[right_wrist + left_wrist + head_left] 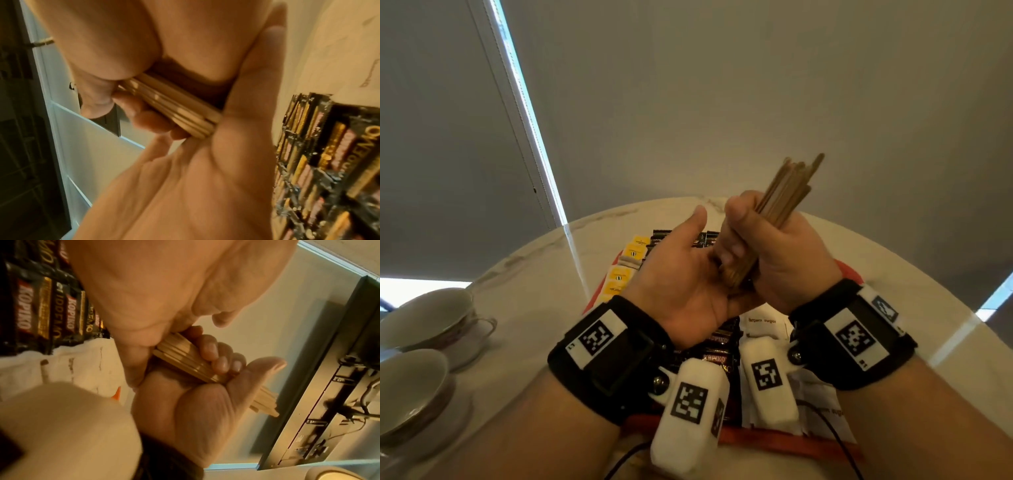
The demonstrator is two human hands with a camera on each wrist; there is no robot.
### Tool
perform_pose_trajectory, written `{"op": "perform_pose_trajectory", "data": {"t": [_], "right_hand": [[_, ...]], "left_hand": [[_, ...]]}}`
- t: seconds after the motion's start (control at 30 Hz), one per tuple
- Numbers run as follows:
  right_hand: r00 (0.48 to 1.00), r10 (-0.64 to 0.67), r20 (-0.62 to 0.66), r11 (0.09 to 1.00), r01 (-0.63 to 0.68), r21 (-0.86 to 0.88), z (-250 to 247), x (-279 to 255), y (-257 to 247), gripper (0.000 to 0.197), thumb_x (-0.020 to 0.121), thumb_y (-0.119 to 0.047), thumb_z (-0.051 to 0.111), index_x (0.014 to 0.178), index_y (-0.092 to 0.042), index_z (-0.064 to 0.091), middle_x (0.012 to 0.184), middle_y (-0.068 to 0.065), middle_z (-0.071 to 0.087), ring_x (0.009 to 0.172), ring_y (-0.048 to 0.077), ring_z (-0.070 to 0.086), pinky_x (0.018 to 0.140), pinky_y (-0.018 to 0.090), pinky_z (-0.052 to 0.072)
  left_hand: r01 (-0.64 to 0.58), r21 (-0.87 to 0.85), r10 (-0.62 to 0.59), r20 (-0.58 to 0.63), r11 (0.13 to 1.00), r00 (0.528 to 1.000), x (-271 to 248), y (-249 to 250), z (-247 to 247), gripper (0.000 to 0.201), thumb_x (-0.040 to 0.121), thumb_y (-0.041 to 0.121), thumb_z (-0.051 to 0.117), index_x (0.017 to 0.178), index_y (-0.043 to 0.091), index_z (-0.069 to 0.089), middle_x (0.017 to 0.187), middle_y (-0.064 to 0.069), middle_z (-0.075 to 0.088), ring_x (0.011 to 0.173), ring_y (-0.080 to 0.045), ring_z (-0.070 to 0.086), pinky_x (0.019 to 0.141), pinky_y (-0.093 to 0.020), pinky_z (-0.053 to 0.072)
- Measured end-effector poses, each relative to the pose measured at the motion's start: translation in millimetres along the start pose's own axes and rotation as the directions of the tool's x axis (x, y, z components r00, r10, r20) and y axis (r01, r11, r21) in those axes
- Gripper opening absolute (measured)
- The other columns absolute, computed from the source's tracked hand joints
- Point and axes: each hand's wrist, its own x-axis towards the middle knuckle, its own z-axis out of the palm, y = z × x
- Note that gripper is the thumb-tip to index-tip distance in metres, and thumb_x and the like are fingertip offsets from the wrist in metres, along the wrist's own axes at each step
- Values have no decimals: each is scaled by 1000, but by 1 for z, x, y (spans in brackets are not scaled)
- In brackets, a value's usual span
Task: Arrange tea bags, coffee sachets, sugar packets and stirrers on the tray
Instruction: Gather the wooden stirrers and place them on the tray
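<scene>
Item: stirrers (pixel 784 205), a bundle of thin wooden sticks, held upright over the tray (pixel 774 442), tops fanned toward 1 o'clock.

Holder: our right hand (pixel 763 250), fingers (pixel 207 350) clenched round the middle of the bundle. Our left hand (pixel 688 274) lies flat and released, palm up, with the bundle's lower ends butting against it. We judge this a squaring-up of the ends before the stirrers go down.

Already on the tray: coffee sachets (pixel 43 308), dark, in a row under our wrists; tea bags (pixel 626 263), yellow, at 10 o'clock of the hands; sugar packets (pixel 763 325), white, at 5 o'clock of the hands. The spot left for the stirrers is hidden by our arms.

Elsewhere: two teacups (pixel 421 342) on the counter (pixel 928 291), well apart at 8 o'clock.

Risks, as we judge them:
- The top ends sit uneven; a loose grip could let single sticks slide out and scatter over the sachets.
- Hard tapping on the palm may splay the bundle rather than even it.
- Lowering blind past the wrist cameras (pixel 688 404) could nudge the sugar packets or coffee row out of line.
- Released on a tilt, the sticks may roll toward the tray rim.
</scene>
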Motion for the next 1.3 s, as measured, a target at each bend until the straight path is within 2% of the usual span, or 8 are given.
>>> {"op": "perform_pose_trajectory", "data": {"t": [0.07,0.3,0.47,0.53,0.7,0.93,1.07,1.3], "right_hand": [[997,73,-23,997,-74,-19,2,-2,-1,37,83,-45,70,66,-18,51,55,1,38,47,20,37,51,30,35],[922,352,164,855,-246,-456,6,-7,-12,16,95,-20,67,96,-3,65,59,4,54,45,17,47,44,28,42],[911,268,314,836,-57,-546,22,-15,-19,25,91,-3,69,107,-23,69,70,23,59,48,21,49,49,14,44],[899,321,299,888,-176,-424,22,-15,-20,43,89,-4,72,103,-44,64,71,21,63,50,22,52,52,24,50],[868,478,136,876,-483,1,11,-6,-21,46,87,-49,69,108,-7,65,74,7,63,56,17,58,47,24,49],[843,538,-13,821,-521,234,18,-4,-15,45,83,-58,63,104,-18,65,64,1,47,45,7,31,40,18,22],[827,561,-21,785,-524,332,18,-4,-11,45,72,-46,70,103,-15,58,58,0,40,42,5,26,37,16,18],[769,638,33,693,-592,411,21,-4,-12,30,69,-38,74,82,-14,61,57,-1,39,37,5,26,31,14,21]], "left_hand": [[-30,138,37,-47,990,998,0,2,-3,90,96,79,36,128,-2,58,93,-9,66,99,-28,66,115,-54,42],[-362,601,319,182,713,930,-18,37,1,95,61,79,78,139,28,62,143,-1,64,135,-23,58,111,-56,45],[-447,755,364,292,480,884,-27,37,11,31,95,50,62,107,28,80,137,7,69,133,-11,60,115,-45,42],[-490,701,426,285,519,859,-28,34,12,33,98,44,52,91,30,82,133,1,72,131,-15,62,112,-43,47],[-641,393,646,139,659,750,-24,47,9,48,106,36,41,72,7,58,131,-12,71,128,-25,65,101,-41,48],[-594,690,726,144,413,672,-27,31,26,41,98,50,54,69,24,70,118,-5,77,72,-24,73,71,-47,57],[-542,793,780,143,277,609,-27,35,28,34,95,35,67,76,7,71,101,3,80,89,-14,76,83,-48,61],[-583,810,899,301,-64,320,-35,47,28,71,75,16,93,126,12,43,98,-1,70,84,-19,75,71,-28,61]]}}
